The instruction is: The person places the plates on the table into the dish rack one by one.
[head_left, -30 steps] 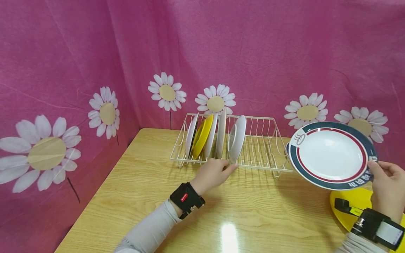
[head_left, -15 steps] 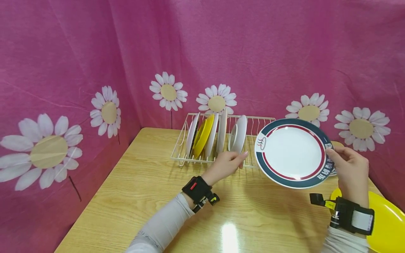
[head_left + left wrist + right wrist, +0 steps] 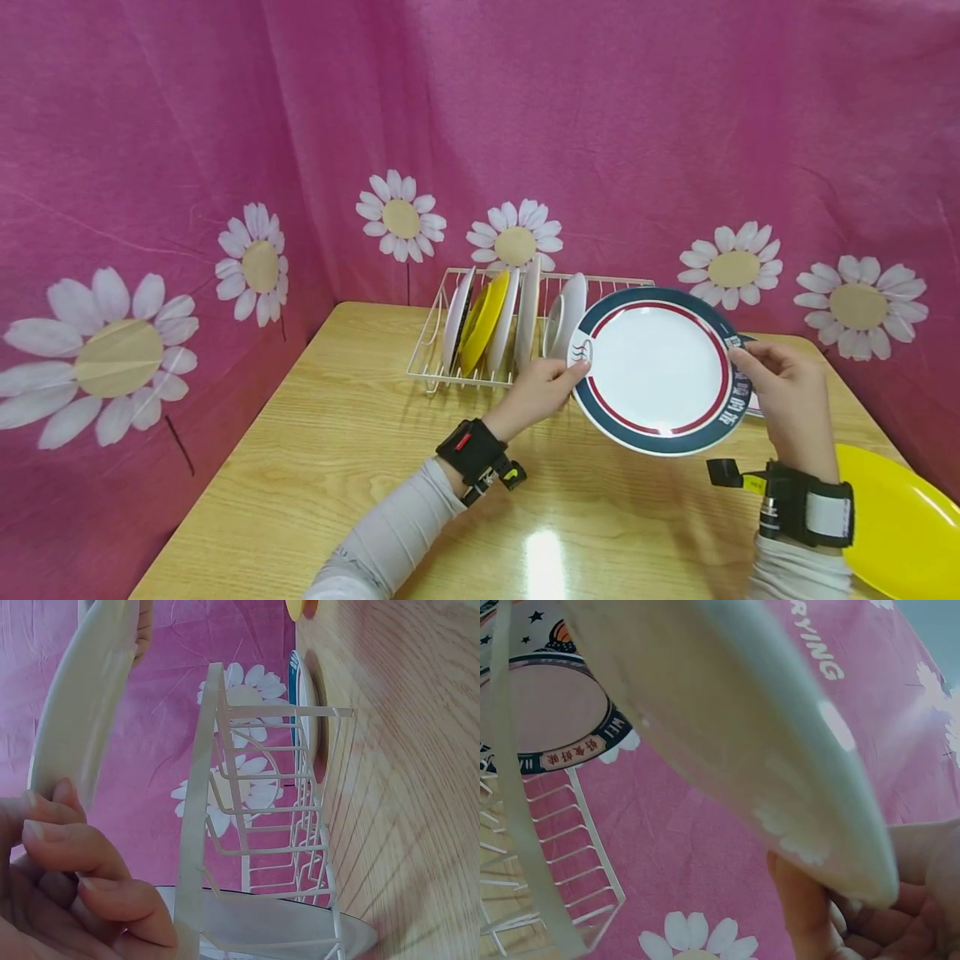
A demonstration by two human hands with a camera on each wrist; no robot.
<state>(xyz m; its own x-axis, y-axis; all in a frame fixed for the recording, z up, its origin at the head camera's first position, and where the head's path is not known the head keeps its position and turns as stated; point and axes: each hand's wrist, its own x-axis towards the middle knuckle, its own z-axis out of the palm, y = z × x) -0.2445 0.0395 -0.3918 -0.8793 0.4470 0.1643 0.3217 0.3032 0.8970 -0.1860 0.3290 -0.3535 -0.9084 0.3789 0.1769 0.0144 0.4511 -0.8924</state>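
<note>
A white plate (image 3: 652,367) with a dark blue rim, red ring and lettering is held up between both hands, its face tilted toward the head camera. My left hand (image 3: 534,393) pinches its left rim, thumb on the front; the left wrist view shows fingertips on the underside (image 3: 90,697). At the opposite rim, my right hand (image 3: 791,400) grips with the thumb in front and fingers behind. Beyond the left hand stands a white wire dish rack (image 3: 465,381). Upright in it are a yellow plate (image 3: 483,325) and several white dishes (image 3: 527,312).
A large yellow plate (image 3: 892,517) lies on the wooden table (image 3: 315,450) beside the right forearm. Another plate (image 3: 307,712) lies past the rack's end, mostly hidden behind the held plate in the head view. Pink flowered cloth (image 3: 600,125) hangs behind and left.
My right hand has carried the plate leftward, over the rack's right part in the head view. The left hand has come off the rack's front and taken the plate's left rim.
</note>
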